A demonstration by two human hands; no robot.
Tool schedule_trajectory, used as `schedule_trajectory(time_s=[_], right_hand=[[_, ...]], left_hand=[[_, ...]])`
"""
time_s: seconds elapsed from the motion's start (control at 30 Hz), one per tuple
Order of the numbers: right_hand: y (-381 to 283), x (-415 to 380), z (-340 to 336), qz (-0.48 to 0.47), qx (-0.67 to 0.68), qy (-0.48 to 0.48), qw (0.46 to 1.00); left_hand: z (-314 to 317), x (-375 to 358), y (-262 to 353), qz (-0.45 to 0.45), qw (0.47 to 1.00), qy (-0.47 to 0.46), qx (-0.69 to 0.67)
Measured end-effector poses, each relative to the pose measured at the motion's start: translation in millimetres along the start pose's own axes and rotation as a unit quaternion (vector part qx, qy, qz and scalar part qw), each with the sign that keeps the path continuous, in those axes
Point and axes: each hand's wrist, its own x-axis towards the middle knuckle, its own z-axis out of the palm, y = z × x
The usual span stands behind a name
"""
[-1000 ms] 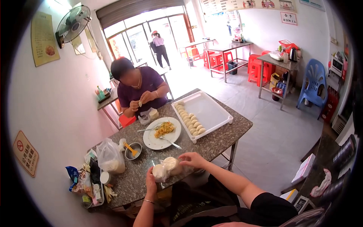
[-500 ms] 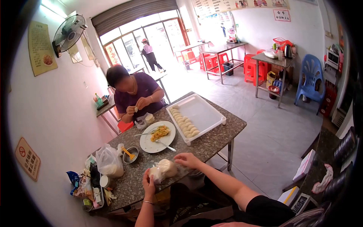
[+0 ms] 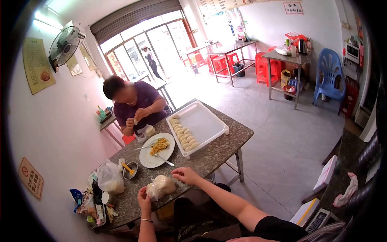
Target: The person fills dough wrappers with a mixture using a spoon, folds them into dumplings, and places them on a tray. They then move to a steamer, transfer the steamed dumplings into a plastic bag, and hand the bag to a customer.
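Observation:
Near the table's front edge lies a plastic bag of round pale wrappers [image 3: 163, 186]. My left hand [image 3: 144, 198] touches the bag's left side, its fingers bent against the plastic. To the right of the bag, my right hand [image 3: 186, 176] rests over the tabletop with its fingers curled; what its fingertips hold, if anything, is too small to tell. Beyond the bag, a white plate [image 3: 151, 161] bears yellow filling, a spoon and another utensil. A white tray [image 3: 213, 141] has rows of dumplings along its left side.
Across the speckled table [image 3: 238, 135], a person in purple [image 3: 141, 101] holds a small wrapper. A metal bowl [image 3: 130, 171] with a yellow-handled tool, a white plastic bag [image 3: 111, 177] and a crowded basket stand at left. Another person [image 3: 151, 62] is near the doorway.
The view has shifted, so the table appears further left. Both my hands stay near the bag of wrappers. The person by the doorway has changed pose.

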Motion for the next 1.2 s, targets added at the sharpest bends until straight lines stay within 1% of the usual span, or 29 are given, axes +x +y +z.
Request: schedule_trajectory(time_s=[0.07,0.2,0.27,0.3,0.33,0.4,0.47,0.5,0.57,0.7,0.77,0.8,0.87,0.9,0.93,1.0,1.03,1.1,1.13,1.2], right_hand=[[3.1,-0.2,-0.4,-0.027,-0.013,0.005,1.000],[0.9,-0.8,-4.5,-0.032,0.000,-0.002,0.999],[2.2,0.0,-5.9,-0.028,0.003,-0.011,1.000],[2.9,0.7,-6.3,-0.024,0.009,-0.013,1.000],[5.2,1.2,-5.5,-0.018,0.015,-0.015,1.000],[11.7,3.8,-2.5,-0.014,0.041,-0.026,0.999],[14.1,4.2,-1.6,-0.012,0.067,-0.032,0.997],[10.4,3.6,-2.5,-0.008,0.077,-0.031,0.997],[2.8,2.6,-5.3,0.006,0.080,-0.032,0.996],[-1.3,3.0,-7.0,0.008,0.071,-0.039,0.997],[-3.6,2.0,-6.2,0.018,0.065,-0.034,0.997],[-2.1,2.2,-5.1,0.019,0.062,-0.036,0.997],[2.1,3.2,-1.8,0.002,0.009,-0.027,1.000],[-1.7,2.7,-2.5,0.005,-0.007,-0.031,0.999],[-4.9,3.0,-2.8,0.005,-0.011,-0.035,0.999],[-7.3,4.7,-2.0,0.018,-0.016,-0.036,0.999],[-4.8,6.2,-1.3,0.023,-0.021,-0.049,0.998],[-5.0,8.0,-0.8,0.027,-0.029,-0.059,0.997],[-7.1,8.9,-1.5,0.031,-0.033,-0.067,0.997],[-10.8,11.9,-3.1,0.035,-0.056,-0.083,0.994]], left_hand=[[0.2,2.5,2.4,-0.001,1.000,0.008,0.022],[-1.0,8.6,2.8,-0.003,0.997,0.047,0.068],[-0.5,11.6,3.4,0.034,0.980,0.065,0.185],[11.0,7.0,23.2,0.056,0.966,0.077,0.241],[13.7,9.2,26.4,0.050,0.966,0.085,0.241],[13.0,8.7,29.5,0.098,0.942,0.061,0.315],[21.9,8.4,41.8,0.079,0.945,0.083,0.307],[23.0,10.0,44.6,0.052,0.945,0.085,0.311],[14.6,15.2,35.9,0.015,0.943,0.085,0.321],[8.1,25.0,34.8,0.031,0.941,0.071,0.329],[8.0,25.2,53.3,-0.029,0.963,0.008,0.269],[10.4,25.1,66.6,-0.029,0.964,0.009,0.266],[14.2,24.5,92.9,-0.083,0.982,-0.064,0.154],[10.3,27.9,95.8,-0.084,0.981,-0.090,0.151],[7.1,31.6,96.7,-0.085,0.982,-0.087,0.146],[0.9,41.6,95.7,-0.147,0.984,-0.096,0.040],[-2.5,46.6,92.8,-0.148,0.984,-0.094,0.035],[-9.7,56.2,84.1,-0.194,0.971,-0.101,-0.102],[-10.7,61.8,79.5,-0.195,0.970,-0.099,-0.107],[-10.3,72.1,70.1,-0.185,0.960,-0.059,-0.204]])
